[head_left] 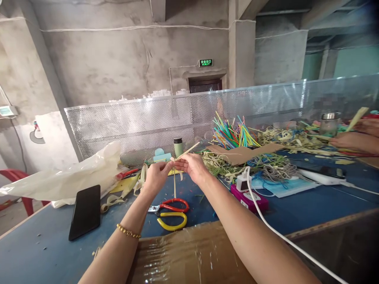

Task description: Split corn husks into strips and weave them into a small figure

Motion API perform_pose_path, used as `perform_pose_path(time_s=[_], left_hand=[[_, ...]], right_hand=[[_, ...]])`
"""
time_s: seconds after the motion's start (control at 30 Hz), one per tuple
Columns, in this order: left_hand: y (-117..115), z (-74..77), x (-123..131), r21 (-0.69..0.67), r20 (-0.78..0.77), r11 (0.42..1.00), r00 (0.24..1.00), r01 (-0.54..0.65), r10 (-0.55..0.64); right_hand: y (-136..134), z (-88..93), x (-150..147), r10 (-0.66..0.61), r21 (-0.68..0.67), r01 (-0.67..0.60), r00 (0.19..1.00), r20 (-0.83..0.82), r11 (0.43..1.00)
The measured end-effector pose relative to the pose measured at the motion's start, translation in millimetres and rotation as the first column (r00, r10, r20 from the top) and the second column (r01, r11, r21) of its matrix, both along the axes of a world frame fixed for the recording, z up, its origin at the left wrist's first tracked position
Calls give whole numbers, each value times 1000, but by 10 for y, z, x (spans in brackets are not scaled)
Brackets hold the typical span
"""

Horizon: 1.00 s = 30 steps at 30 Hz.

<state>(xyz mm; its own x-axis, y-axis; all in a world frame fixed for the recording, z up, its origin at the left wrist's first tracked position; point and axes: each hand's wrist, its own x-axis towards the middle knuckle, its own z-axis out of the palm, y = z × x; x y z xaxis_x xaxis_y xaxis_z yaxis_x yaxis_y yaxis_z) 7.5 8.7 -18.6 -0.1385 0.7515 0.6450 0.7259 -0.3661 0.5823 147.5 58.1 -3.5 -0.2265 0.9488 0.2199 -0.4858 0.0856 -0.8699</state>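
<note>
My left hand [156,175] has its thumb and fingers pinched together on a pale, straw-like strip [174,185]. Close beside it, my right hand [192,166] is closed on the same material, with a stiff pale end [191,149] pointing up and right past its fingers. The strip hangs down between both hands toward the table. Whether it is one piece or several joined, I cannot tell. Below the hands lie scissors [173,213] with one red and one yellow handle. Loose pale husk pieces [139,181] lie left of my left hand.
A black phone [85,212] and plastic sheet [89,173] lie left. Cardboard [189,256] covers the near edge. To the right are a purple box [251,199], a white cable [260,217], fibre piles [219,165] and coloured sticks [232,132]. Another person's hand [349,140] works far right.
</note>
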Motion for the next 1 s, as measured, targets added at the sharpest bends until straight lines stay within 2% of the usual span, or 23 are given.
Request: perform_pose_path(time_s=[0.07, 0.17, 0.33, 0.4, 0.53, 0.63, 0.7, 0.87, 1.0], left_hand=[[13, -21, 36, 17, 118, 995, 988, 94, -95], [25, -39, 54, 13, 325, 978, 924, 207, -200], [27, -38, 38, 4, 506, 969, 835, 247, -215], [19, -29, 33, -3, 578, 944, 771, 329, -266], [5, -5, 14, -34, 718, 841, 598, 540, -355], [9, 11, -15, 9, 778, 826, 515, 564, -360], [12, 19, -30, 26, 786, 832, 503, 554, -359], [-1, 31, -20, 6, 752, 833, 546, 554, -369], [1, 27, -22, -36, 705, 847, 614, 530, -355]], right_hand=[[-11, -7, -8, 22, 7, -22, 1000, 1, 1000], [-37, -19, -27, 45, 20, -46, 998, 45, 999], [-77, -22, -37, 19, 41, -23, 994, 110, 999], [-85, -18, -33, -2, 60, -6, 991, 134, 998], [-89, -6, -27, -8, 97, -10, 983, 185, 995], [-93, 10, -25, -22, 118, -4, 977, 213, 993], [-97, 19, -22, -41, 130, 12, 975, 219, 991], [-98, 24, -14, -88, 159, 51, 968, 234, 986], [-77, 13, -17, -146, 178, 94, 941, 305, 980]])
